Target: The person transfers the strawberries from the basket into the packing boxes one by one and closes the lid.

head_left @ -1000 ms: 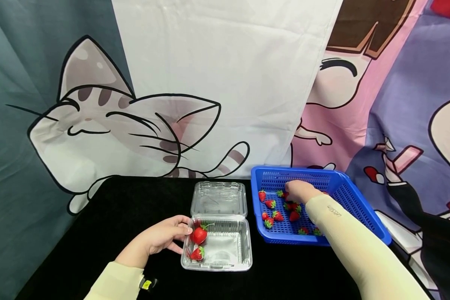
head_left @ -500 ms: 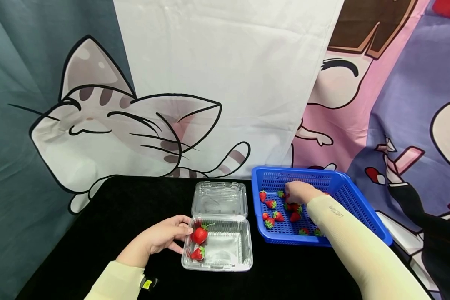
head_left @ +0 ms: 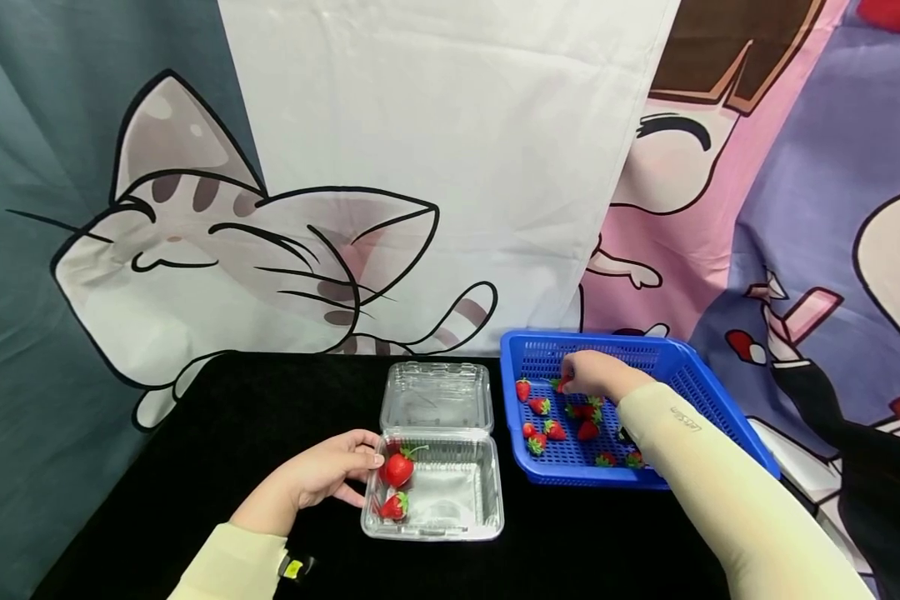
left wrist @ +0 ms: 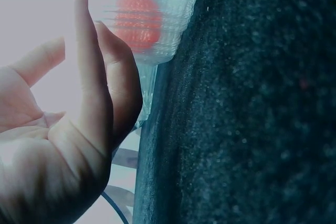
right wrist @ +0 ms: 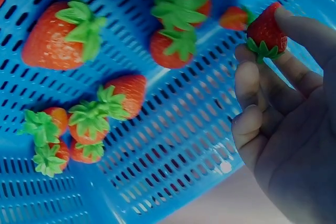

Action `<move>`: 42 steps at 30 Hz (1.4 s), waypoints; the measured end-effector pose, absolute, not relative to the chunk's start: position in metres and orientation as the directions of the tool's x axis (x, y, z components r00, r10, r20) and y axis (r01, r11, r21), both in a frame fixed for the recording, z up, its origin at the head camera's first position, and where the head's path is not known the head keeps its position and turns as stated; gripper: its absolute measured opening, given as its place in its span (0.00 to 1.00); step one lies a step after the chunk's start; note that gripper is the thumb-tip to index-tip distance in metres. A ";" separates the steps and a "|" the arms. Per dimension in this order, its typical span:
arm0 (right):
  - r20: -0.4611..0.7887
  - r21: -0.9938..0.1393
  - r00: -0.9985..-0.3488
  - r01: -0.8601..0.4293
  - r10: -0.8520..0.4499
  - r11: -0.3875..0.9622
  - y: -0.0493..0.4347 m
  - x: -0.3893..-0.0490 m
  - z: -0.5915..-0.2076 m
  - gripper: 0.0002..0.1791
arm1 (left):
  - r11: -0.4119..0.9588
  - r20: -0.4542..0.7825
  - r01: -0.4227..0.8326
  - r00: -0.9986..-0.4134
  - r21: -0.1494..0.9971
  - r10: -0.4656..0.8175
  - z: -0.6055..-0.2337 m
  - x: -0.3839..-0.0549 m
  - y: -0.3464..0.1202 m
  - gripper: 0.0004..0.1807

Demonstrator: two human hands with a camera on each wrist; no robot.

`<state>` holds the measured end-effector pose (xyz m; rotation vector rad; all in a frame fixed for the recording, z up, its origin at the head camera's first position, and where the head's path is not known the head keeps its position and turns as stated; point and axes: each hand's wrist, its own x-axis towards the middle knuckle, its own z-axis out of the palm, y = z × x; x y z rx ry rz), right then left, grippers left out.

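The right hand [head_left: 598, 373] is pinching a strawberry [right wrist: 266, 29], the left hand [head_left: 328, 468] gripping the box [head_left: 446, 493] — seemingly mid-pick, next calling for a clean lift.

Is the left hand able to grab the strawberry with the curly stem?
Probably yes: the lid of the clear box is open, and that strawberry lies just inside the wall beside the left hand. It may need to loosen its grip first.

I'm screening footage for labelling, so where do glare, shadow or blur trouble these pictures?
Head view: mostly even light, glints on the clear box; left wrist view: whitish washout beside the left hand, the black cloth soft and grainy; right wrist view: bluish cast, the right hand and its held strawberry in shadow.
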<state>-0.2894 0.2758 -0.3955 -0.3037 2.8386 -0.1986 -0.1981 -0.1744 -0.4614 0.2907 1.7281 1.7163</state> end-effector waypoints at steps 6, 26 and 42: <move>-0.235 -0.228 -0.944 -0.179 -0.232 0.957 0.274 -0.283 -0.370 0.10 | 0.107 -0.299 -0.295 -0.746 0.950 0.596 -0.460 -0.197 -0.175 0.26; 0.104 -0.286 -0.935 -0.355 -0.340 0.890 0.208 -0.201 -0.315 0.13 | 0.114 -0.293 -0.283 -0.748 0.952 0.595 -0.462 -0.197 -0.174 0.23; 0.005 -0.256 -0.778 -0.608 -0.628 0.751 0.110 -0.138 -0.367 0.10 | 0.118 -0.296 -0.283 -0.748 0.952 0.594 -0.464 -0.199 -0.174 0.23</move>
